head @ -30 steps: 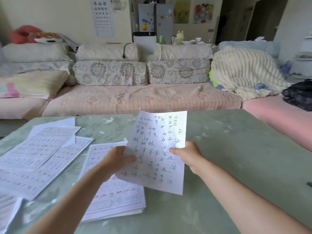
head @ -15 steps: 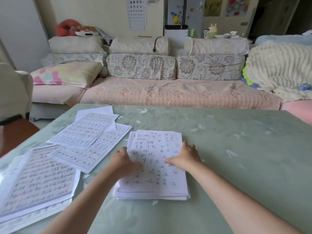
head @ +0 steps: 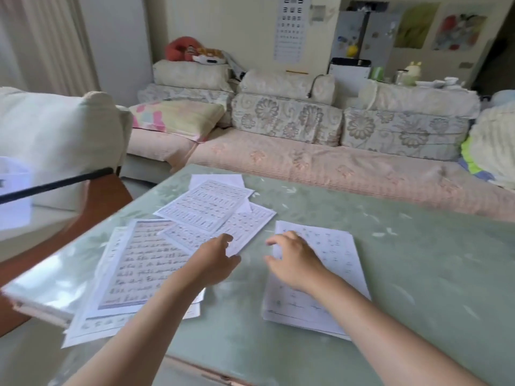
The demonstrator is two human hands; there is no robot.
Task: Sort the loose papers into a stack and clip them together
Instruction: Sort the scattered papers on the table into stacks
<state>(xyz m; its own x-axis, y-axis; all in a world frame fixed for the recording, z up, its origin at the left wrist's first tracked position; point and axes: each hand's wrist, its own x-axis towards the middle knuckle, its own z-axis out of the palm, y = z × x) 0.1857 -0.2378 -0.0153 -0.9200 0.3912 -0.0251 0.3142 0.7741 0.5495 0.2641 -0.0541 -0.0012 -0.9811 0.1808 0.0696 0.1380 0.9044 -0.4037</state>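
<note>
A stack of handwritten papers lies flat on the green table, right of centre. My right hand hovers over its left part, fingers spread and holding nothing. Loose printed sheets lie fanned out at the back left, overlapping each other. A larger lined sheet rests on more papers at the table's left corner. My left hand is over the near edge of the fanned sheets, fingers apart and empty. No clip is in view.
A sofa with floral cushions runs along the table's far side. A cream armchair stands at the left beside a brown side table. The papers at the left overhang the table's corner.
The handwritten sheet came down from the air onto the stack. Both hands then let go of it and shifted left, the left hand reaching the loose sheets. The view turned left.
</note>
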